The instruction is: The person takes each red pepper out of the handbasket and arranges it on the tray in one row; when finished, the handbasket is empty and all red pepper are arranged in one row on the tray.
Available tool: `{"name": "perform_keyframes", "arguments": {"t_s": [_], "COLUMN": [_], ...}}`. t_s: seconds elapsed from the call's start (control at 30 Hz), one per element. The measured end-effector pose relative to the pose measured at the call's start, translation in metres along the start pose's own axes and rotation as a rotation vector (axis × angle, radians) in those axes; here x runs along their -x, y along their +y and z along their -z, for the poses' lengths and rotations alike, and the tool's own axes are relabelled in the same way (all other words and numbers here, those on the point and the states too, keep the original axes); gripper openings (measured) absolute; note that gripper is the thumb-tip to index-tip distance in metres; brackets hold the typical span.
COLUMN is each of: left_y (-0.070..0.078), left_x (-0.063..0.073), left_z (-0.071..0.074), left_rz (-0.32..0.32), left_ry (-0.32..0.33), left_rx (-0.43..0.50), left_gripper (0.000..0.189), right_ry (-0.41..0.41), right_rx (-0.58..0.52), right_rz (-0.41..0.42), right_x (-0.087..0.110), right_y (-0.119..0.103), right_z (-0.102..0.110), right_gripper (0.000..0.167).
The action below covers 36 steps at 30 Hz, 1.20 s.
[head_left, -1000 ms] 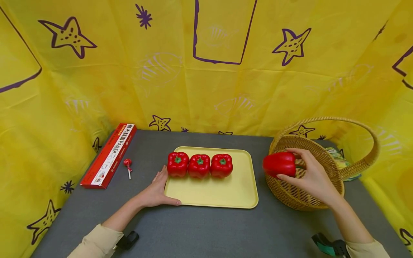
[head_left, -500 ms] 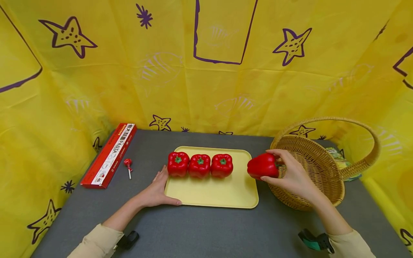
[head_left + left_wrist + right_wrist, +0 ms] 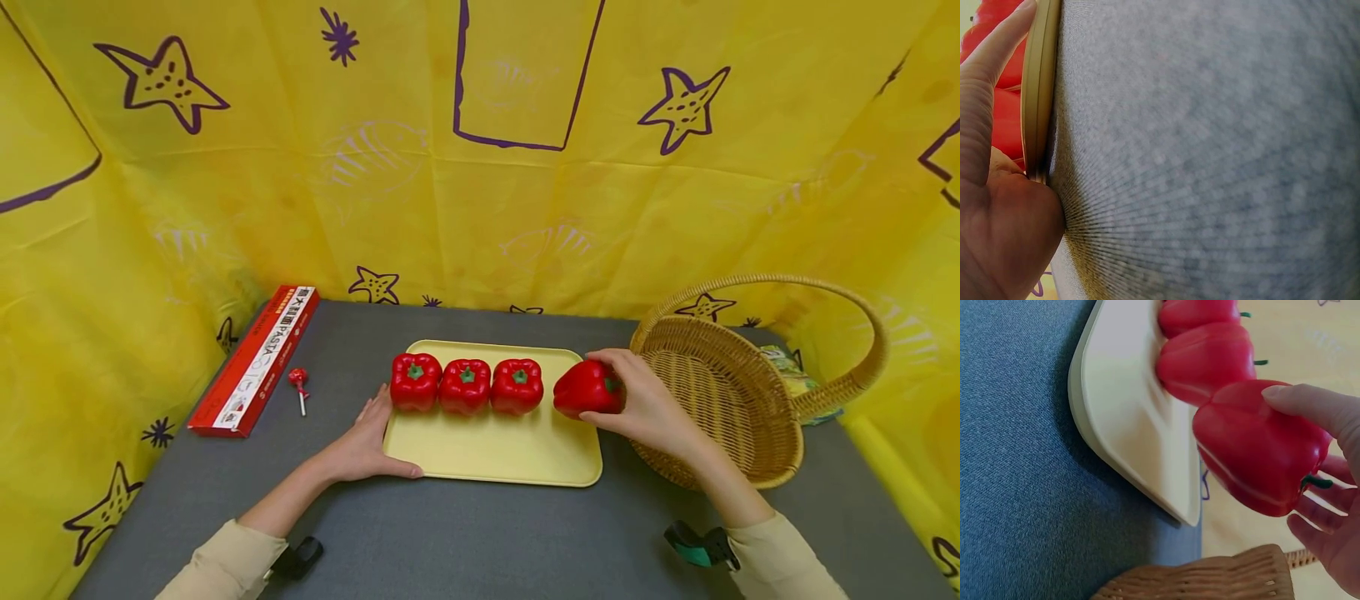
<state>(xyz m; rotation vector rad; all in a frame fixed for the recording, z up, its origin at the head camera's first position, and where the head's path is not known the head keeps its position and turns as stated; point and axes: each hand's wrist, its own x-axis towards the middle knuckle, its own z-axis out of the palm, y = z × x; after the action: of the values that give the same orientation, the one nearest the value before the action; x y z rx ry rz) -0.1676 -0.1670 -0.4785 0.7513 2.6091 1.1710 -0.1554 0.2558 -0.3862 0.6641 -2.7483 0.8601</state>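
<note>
A red bell pepper (image 3: 585,390) with a green stem is held between the thumb and fingers of my right hand (image 3: 647,407), tilted over the right end of the yellow tray (image 3: 495,454). In the right wrist view, this held pepper (image 3: 1257,447) appears raised above the tray, its stem toward the palm. Three more red bell peppers (image 3: 465,387) stand upright in a row along the tray's back left, stems up. My left hand (image 3: 363,446) rests against the tray's left front corner, fingers along the left side and straight thumb along the front rim.
A wicker basket (image 3: 783,442) with a tall arched handle stands right of the tray, a green packet (image 3: 787,367) partly hidden behind it. At left lie a red pasta box (image 3: 255,362) and a red lollipop (image 3: 298,379). Yellow cloth hangs around the grey table.
My right hand has carried the pepper leftward from above the basket to the tray's right end. The pepper has turned somewhat toward upright. My left hand has stayed on the tray's corner.
</note>
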Motion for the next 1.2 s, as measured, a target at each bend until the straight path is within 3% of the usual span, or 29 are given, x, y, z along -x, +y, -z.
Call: {"name": "perform_keyframes", "arguments": {"t_s": [0.3,0.8,1.2], "left_y": [0.003,0.005,0.006], "left_x": [0.001,0.002,0.002], "left_z": [-0.001,-0.001,-0.001], "left_rz": [-0.003,0.009,0.014], "left_ry": [-0.005,-0.007,-0.012], "left_rx": [0.008,0.007,0.009], "left_gripper": [0.128,0.128,0.129], "right_ry": [-0.062,-0.084,-0.129], "right_rx": [0.043,0.102,0.116], "right_rz": [0.004,0.072,0.070], "right_x": [-0.008,-0.019,-0.026], "right_y": [0.001,0.002,-0.002], "right_z": [-0.013,-0.026,-0.032], "right_gripper": [0.077,0.081,0.081]}}
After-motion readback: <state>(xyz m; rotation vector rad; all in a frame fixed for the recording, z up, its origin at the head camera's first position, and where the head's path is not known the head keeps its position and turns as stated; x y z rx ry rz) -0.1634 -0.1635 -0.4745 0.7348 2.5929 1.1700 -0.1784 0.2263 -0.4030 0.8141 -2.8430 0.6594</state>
